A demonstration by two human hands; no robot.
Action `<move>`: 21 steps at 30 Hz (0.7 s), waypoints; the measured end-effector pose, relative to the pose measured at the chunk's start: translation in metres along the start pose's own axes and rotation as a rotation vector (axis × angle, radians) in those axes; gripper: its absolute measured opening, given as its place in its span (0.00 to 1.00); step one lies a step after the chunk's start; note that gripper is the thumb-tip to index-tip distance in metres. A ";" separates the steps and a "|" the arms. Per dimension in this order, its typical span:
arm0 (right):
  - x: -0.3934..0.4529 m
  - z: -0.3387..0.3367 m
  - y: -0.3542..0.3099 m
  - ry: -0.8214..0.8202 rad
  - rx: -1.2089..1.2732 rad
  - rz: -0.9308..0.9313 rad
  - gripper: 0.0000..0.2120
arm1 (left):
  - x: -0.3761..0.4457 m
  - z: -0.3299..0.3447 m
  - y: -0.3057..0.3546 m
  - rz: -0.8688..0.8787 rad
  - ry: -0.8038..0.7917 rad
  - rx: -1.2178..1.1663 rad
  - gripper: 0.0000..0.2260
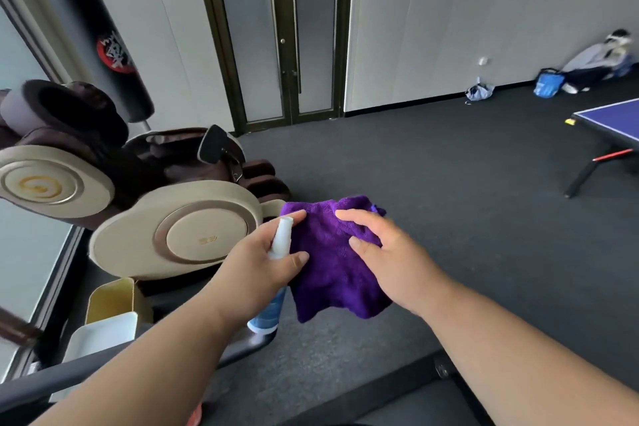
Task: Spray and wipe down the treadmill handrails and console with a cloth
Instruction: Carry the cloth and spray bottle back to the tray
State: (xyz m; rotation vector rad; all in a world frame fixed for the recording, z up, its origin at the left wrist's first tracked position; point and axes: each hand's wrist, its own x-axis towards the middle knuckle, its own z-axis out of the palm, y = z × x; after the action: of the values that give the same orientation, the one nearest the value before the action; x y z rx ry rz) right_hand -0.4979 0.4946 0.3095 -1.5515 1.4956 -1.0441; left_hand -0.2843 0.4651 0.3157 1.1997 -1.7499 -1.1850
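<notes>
The spray bottle [280, 245] is gripped in the left hand [262, 263] and the purple cloth [332, 259] pinched by the right hand [383, 252], seemingly readied for wetting.

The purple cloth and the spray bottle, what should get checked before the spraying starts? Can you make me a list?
1. Spray bottle held firmly: ok, the left hand grips it upright.
2. Purple cloth ready: ok, the right hand holds it, and a left fingertip touches its top edge.
3. Nozzle facing the cloth: cannot tell, the white top hides its opening.
4. Liquid left in the bottle: cannot tell, the hand and the cloth cover most of it.
5. Handrail within reach: ok, a dark bar crosses just under the left arm.
6. Console in sight: not ok, it is out of view.
</notes>
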 end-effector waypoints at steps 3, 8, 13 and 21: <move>0.021 -0.012 0.008 -0.071 -0.023 0.010 0.23 | 0.025 -0.001 -0.007 -0.001 -0.017 0.027 0.24; 0.058 -0.030 0.036 -0.075 -0.081 0.059 0.37 | 0.073 0.008 -0.015 -0.027 -0.044 0.063 0.25; 0.121 -0.063 0.077 -0.105 -0.061 0.056 0.46 | 0.141 0.038 -0.021 -0.055 0.001 0.107 0.27; 0.255 -0.127 0.110 -0.311 -0.149 -0.074 0.37 | 0.246 0.083 -0.008 -0.147 0.219 0.117 0.26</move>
State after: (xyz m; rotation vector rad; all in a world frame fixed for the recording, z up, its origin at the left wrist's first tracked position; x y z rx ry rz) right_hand -0.6605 0.2375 0.2773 -1.7925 1.3317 -0.7029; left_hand -0.4371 0.2559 0.2913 1.4906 -1.6071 -1.0016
